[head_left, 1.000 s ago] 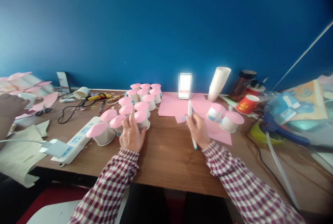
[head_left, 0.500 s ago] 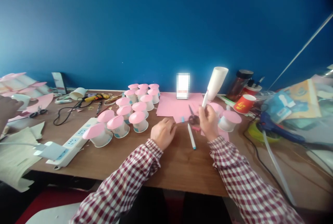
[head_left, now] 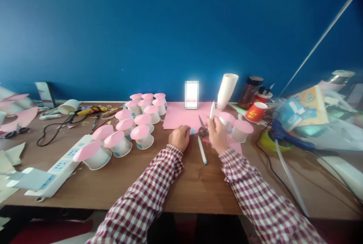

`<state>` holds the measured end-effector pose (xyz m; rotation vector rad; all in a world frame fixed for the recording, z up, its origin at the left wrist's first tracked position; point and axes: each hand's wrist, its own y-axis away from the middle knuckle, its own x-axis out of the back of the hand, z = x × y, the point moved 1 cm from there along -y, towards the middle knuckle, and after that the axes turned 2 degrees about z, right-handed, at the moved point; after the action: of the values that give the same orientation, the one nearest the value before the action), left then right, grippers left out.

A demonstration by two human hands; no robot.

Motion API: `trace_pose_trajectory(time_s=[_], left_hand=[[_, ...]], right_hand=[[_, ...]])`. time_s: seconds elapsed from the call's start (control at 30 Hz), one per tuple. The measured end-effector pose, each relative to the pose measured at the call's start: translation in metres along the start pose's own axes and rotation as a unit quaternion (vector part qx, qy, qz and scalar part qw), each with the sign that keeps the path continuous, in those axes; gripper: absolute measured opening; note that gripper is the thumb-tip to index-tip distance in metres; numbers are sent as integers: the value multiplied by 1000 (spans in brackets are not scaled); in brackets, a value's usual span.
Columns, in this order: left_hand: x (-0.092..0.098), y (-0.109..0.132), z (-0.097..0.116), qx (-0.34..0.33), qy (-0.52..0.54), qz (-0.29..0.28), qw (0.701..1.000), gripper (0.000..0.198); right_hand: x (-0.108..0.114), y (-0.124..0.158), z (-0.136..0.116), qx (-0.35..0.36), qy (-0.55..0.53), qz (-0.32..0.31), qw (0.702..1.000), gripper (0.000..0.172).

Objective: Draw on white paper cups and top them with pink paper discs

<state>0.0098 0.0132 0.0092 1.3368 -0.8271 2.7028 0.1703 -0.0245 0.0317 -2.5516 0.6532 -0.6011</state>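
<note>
Your left hand [head_left: 179,138] is nearing a cap [head_left: 192,131], grip unclear, right hand [head_left: 217,134] clutching a marker [head_left: 212,111], blue wall [head_left: 153,32] backing the bench [head_left: 193,193].

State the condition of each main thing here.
Right hand, closed on white pen
White pen, tip up
Left hand, curled
Blue-ended pen, lying
Scissors, lying; blades unclear
Screen, lit, upright
Power strip, charger plugged in
Cup stack, nested
Dark jar, lid on
Grouped pink-topped cups, standing

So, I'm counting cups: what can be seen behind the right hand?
Behind and beside the right hand, which holds a white pen, are two pink-topped cups; the left one is partly covered. Anything directly behind the hand is hidden.
</note>
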Motion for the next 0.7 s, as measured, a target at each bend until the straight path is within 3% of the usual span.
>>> trace_pose_trajectory(time_s=[0.17,0.33,0.5,0.6,0.7], left_hand=[[-4,2,-15,-45,68,50,995,22],[-5,0,-12,-53,77,33,995,21],[-6,0,-12,-59,84,32,994,20],[-6,-1,-12,-56,89,31,994,20],[-6,-1,-11,-54,100,31,993,20]], right_hand=[[-3,3,-3,-16,2,-12,1000,24],[4,-2,-6,29,149,21,988,16],[33,-24,-3,58,231,108,965,12],[57,-43,0,19,242,117,963,21],[76,-60,0,-25,257,87,962,25]])
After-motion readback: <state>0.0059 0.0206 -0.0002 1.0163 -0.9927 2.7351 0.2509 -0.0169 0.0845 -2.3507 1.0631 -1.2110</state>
